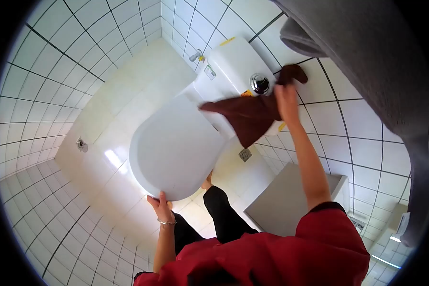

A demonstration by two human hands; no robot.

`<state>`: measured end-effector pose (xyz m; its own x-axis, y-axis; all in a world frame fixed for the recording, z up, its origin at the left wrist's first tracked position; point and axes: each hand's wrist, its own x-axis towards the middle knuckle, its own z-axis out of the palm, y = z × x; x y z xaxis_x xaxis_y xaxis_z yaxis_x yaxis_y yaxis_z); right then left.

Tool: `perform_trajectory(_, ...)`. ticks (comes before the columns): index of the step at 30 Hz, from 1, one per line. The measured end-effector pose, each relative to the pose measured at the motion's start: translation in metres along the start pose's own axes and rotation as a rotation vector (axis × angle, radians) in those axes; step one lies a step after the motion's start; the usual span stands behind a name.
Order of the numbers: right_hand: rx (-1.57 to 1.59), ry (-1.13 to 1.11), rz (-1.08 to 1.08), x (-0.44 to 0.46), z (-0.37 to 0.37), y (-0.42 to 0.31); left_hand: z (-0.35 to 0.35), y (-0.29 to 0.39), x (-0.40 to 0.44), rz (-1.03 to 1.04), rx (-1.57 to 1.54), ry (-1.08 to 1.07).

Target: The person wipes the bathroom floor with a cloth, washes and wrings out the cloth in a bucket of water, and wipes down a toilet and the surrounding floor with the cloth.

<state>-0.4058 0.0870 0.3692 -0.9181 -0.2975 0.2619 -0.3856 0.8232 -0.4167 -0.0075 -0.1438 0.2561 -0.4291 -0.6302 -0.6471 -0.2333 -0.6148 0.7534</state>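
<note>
My left hand (pixel 160 206) grips the front edge of the white toilet lid (pixel 176 143), thumb on top and fingers curled under the rim. How far the lid is raised, I cannot tell. Closed around a dark brown cloth (pixel 252 117), my right hand (pixel 287 102) is at the side of the toilet tank (pixel 240 62). One part of the cloth hangs as a wide triangle over the back of the lid and the lower tank; a shorter end sticks out past my fingers toward the wall. A round chrome flush button (pixel 260 83) sits on the tank near the cloth.
A valve (pixel 196 56) is beside the tank. Floor drains lie left (pixel 82 144) and right (pixel 245 155) of the toilet. A grey-topped box (pixel 291 200) stands by my right side. Grey fabric (pixel 362 52) hangs at upper right. White tiled walls (pixel 57 62) surround me.
</note>
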Motion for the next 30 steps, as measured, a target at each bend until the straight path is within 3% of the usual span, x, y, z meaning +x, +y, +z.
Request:
perform_trajectory(1, -0.395, -0.355, -0.137, 0.018, 0.023, 0.007, 0.0, -0.003, 0.001, 0.026, 0.015, 0.031)
perform_trajectory(3, -0.503, 0.018, -0.302, 0.048, 0.06, -0.013, 0.002, -0.002, 0.003, 0.023, 0.008, 0.031)
perform_trajectory(5, -0.499, -0.365, -0.009, 0.091, 0.068, -0.046, 0.004, 0.001, -0.003, 0.008, 0.004, 0.029)
perform_trajectory(7, -0.333, -0.296, -0.104, 0.132, 0.088, -0.046, 0.009, 0.001, -0.002, 0.031, -0.015, 0.039)
perform_trajectory(10, -0.253, -0.403, -0.11, 0.188, 0.108, -0.025, 0.015, 0.01, -0.005, -0.001, -0.039, 0.054)
perform_trajectory(13, -0.011, -0.311, -0.044, 0.169, 0.096, 0.004, 0.007, 0.006, -0.006, -0.071, -0.035, 0.041)
perform_trajectory(15, -0.139, -0.357, 0.108, 0.127, 0.065, 0.017, 0.004, -0.005, -0.001, 0.045, -0.012, 0.064)
perform_trajectory(17, -0.188, -0.385, 0.102, 0.1, 0.047, 0.044, 0.003, -0.008, -0.001, 0.058, -0.013, 0.065)
perform_trajectory(20, -0.181, -0.335, 0.118, 0.113, 0.058, 0.026, 0.005, -0.014, -0.002, 0.111, 0.082, 0.112)
perform_trajectory(22, -0.18, -0.338, 0.048, 0.154, 0.09, -0.004, 0.008, -0.01, -0.002, 0.107, 0.072, 0.113)
perform_trajectory(24, -0.352, -0.421, -0.27, 0.179, 0.114, -0.047, 0.01, -0.01, 0.002, 0.118, 0.036, 0.111)
perform_trajectory(25, -0.28, -0.5, -0.444, 0.184, 0.129, -0.055, 0.009, -0.01, -0.001, 0.11, 0.003, 0.103)
perform_trajectory(27, -0.204, -0.616, -0.493, 0.163, 0.115, -0.083, 0.008, -0.002, -0.001, 0.064, 0.009, 0.087)
perform_trajectory(29, -0.009, -0.338, -0.78, 0.122, 0.105, -0.074, 0.006, 0.003, -0.002, 0.021, 0.008, 0.062)
perform_trajectory(30, -0.14, -0.178, -0.819, 0.085, 0.09, -0.074, 0.007, 0.004, -0.002, 0.015, 0.003, 0.054)
